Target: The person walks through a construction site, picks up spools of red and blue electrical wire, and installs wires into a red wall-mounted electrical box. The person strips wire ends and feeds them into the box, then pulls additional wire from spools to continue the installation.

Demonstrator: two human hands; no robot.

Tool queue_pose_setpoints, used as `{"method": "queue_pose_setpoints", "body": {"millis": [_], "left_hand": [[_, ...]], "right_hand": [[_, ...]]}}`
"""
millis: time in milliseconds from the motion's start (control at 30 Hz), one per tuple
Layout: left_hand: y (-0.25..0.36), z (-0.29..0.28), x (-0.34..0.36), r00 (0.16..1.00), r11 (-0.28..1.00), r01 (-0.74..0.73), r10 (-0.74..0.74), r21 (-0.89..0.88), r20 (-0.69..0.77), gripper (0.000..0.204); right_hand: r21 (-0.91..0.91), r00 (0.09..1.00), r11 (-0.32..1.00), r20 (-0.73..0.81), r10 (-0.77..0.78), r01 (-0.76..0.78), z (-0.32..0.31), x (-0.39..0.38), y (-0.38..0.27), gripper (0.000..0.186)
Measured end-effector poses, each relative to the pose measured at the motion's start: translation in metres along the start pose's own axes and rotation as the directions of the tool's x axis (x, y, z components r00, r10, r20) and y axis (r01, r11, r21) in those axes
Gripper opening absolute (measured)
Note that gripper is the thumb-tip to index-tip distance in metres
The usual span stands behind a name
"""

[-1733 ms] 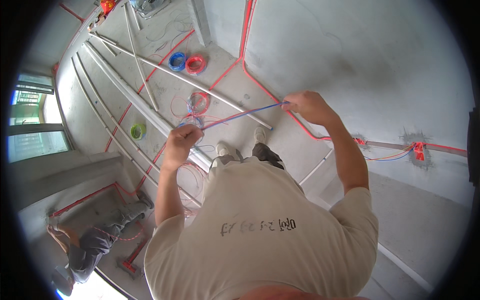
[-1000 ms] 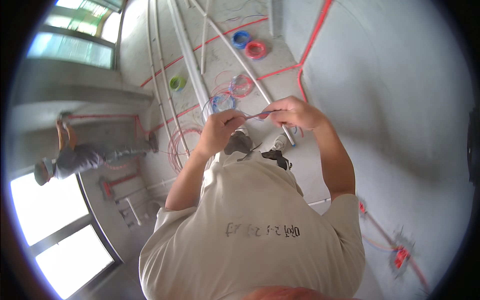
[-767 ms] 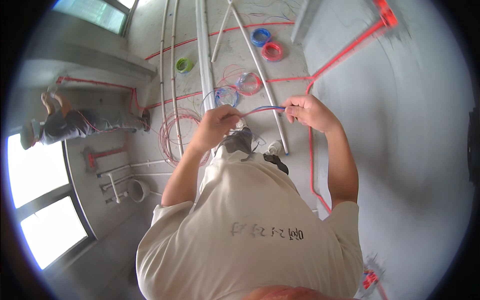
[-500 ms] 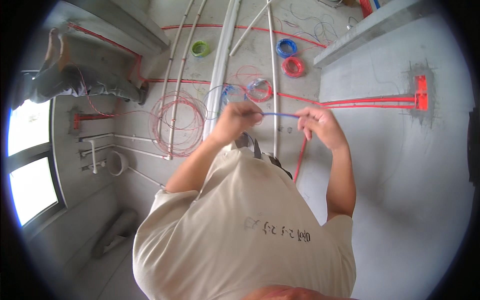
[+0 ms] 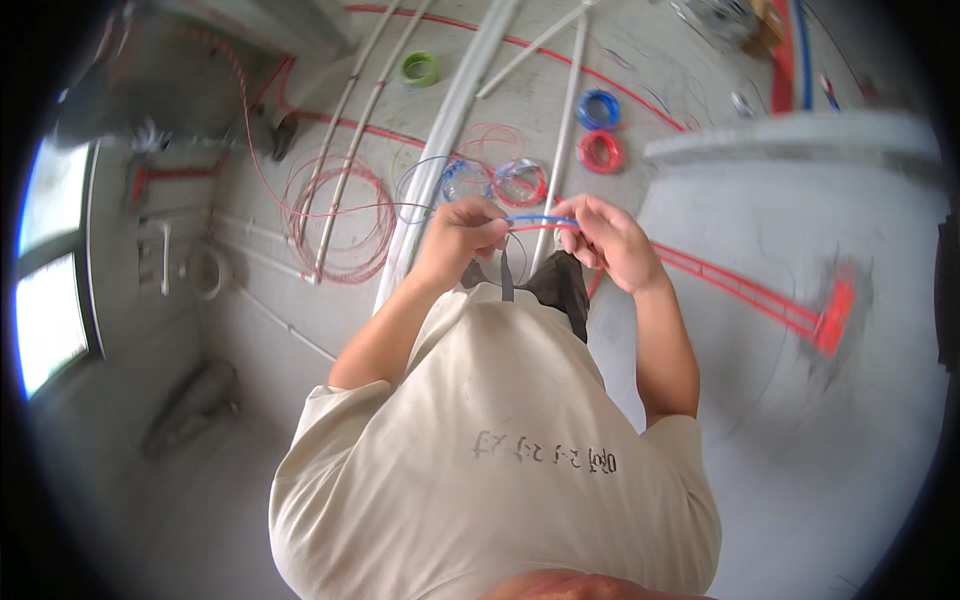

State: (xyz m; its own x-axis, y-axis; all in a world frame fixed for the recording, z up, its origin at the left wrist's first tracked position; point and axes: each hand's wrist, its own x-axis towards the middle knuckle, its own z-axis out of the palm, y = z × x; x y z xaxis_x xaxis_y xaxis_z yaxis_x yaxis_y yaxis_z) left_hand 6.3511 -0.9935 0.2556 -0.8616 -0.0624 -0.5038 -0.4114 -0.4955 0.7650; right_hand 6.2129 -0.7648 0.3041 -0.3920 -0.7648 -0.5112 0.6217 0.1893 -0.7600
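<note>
My left hand (image 5: 463, 238) is closed, its thumb and fingers pinching electrical wires in front of my chest. A short stretch of blue wire (image 5: 538, 217) and a red wire (image 5: 532, 228) spans the gap to my right hand (image 5: 612, 242). There the thumb and index finger hold the wires, while the other fingers curl loosely. From my left hand a thin wire runs left toward a large loose coil of red wire (image 5: 343, 222) on the floor. The wire ends inside my fingers are hidden.
A blue coil (image 5: 599, 109), a red coil (image 5: 601, 152) and a green coil (image 5: 420, 69) lie on the floor, near long white pipes (image 5: 570, 100). A red wall box (image 5: 832, 318) is at right. Another person (image 5: 150, 95), blurred, is at upper left.
My hands have come closer together and the right has moved left. A red wire now shows beside the blue one between them. The whole view has tilted.
</note>
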Motion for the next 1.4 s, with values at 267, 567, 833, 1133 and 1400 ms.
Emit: {"method": "queue_pose_setpoints", "body": {"millis": [267,567,833,1133,1400], "left_hand": [[-0.084,0.018,-0.019,0.971,0.633,-0.067,0.218,0.771,-0.094,0.019],[-0.253,-0.036,-0.101,0.627,0.547,0.714,-0.224,0.436,-0.746,0.057],[-0.363,-0.068,-0.162,0.782,0.536,0.514,0.029,0.67,-0.623,0.039],[-0.403,-0.116,-0.148,0.602,0.667,0.608,-0.033,0.431,-0.798,0.037],[-0.388,-0.091,-0.156,0.553,0.722,0.594,-0.044,0.356,-0.832,0.037]], "right_hand": [[-0.772,0.83,0.636,0.366,0.421,0.018,-0.044,0.101,-0.002,0.021],[-0.711,0.699,0.649,0.319,0.64,-0.271,-0.055,0.325,0.186,0.031],[-0.904,0.993,0.426,0.022,0.116,-0.03,-0.053,0.714,0.504,0.05],[-0.583,0.956,0.791,-0.292,0.01,-0.186,-0.051,0.914,0.631,0.084],[-0.223,0.992,0.972,-0.082,-0.092,0.071,-0.04,0.888,0.487,0.051]]}}
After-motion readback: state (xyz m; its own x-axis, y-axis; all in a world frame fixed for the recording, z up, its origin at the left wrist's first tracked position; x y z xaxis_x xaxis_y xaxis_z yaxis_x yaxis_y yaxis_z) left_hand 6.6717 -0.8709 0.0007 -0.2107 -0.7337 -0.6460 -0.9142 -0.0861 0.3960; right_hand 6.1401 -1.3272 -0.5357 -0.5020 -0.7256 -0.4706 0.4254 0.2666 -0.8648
